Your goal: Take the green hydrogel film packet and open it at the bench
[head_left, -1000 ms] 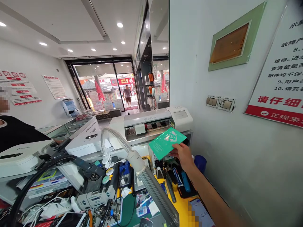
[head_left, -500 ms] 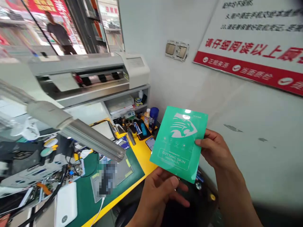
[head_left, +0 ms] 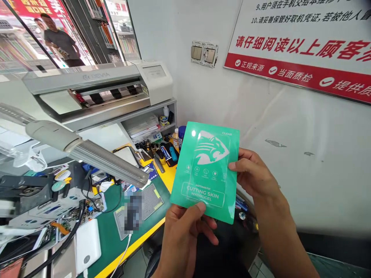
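Two hands, left hand (head_left: 185, 235) and right hand (head_left: 253, 175), are closed on a glossy green film packet (head_left: 205, 170), held above the cluttered yellow-edged green workbench (head_left: 108, 231) beside a white wall (head_left: 290, 154).

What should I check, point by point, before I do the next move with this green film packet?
1. Left hand grips green hydrogel film packet at bottom edge: ok.
2. Right hand holds its right edge: ok.
3. Printed front faces the camera, text readable: ok.
4. Packet sealed or already opened: cannot tell.
5. Packet is free of the desk lamp: ok.
6. Feed slot of the film cutting machine free: cannot tell.
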Demonstrator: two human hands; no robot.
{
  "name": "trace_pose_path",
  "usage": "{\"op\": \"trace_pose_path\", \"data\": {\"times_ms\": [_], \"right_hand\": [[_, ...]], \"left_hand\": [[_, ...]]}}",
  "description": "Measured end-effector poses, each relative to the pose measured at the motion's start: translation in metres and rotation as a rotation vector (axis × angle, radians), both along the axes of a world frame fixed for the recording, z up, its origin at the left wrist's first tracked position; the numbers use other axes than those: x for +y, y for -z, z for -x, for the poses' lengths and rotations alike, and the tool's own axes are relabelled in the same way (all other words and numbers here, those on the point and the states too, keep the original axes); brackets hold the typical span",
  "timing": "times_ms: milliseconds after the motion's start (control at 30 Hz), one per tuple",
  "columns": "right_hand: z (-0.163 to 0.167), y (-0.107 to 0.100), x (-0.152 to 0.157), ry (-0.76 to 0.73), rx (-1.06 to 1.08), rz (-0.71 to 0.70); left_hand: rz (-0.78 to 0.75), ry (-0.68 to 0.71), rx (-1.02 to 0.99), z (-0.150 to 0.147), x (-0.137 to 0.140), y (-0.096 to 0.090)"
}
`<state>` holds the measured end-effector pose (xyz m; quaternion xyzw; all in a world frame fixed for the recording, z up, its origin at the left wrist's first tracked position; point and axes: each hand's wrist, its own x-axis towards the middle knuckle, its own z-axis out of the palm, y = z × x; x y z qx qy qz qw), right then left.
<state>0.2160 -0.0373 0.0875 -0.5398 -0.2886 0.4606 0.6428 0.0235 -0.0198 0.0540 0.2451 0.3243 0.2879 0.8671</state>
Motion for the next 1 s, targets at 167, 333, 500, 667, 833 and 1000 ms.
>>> {"op": "trace_pose_path", "data": {"times_ms": [167, 333, 500, 667, 833, 1000], "right_hand": [[0.008, -0.005, 0.011, -0.055, 0.015, -0.001], [0.014, -0.010, 0.020, -0.077, 0.043, -0.007], [0.020, -0.016, 0.025, -0.123, 0.076, -0.021], [0.027, -0.023, 0.033, -0.184, 0.082, -0.030], [0.035, -0.035, 0.039, -0.262, 0.052, -0.038], [0.055, -0.059, 0.053, -0.367, -0.037, -0.182]], "left_hand": [[-0.038, -0.027, 0.002, 0.009, 0.001, -0.006], [-0.088, -0.054, -0.016, 0.016, 0.004, -0.011], [-0.141, -0.069, -0.026, 0.022, 0.005, -0.016], [-0.178, -0.085, -0.044, 0.029, 0.004, -0.015], [-0.234, -0.143, -0.068, 0.038, 0.005, -0.019], [-0.352, -0.293, -0.028, 0.056, 0.009, -0.043]]}}
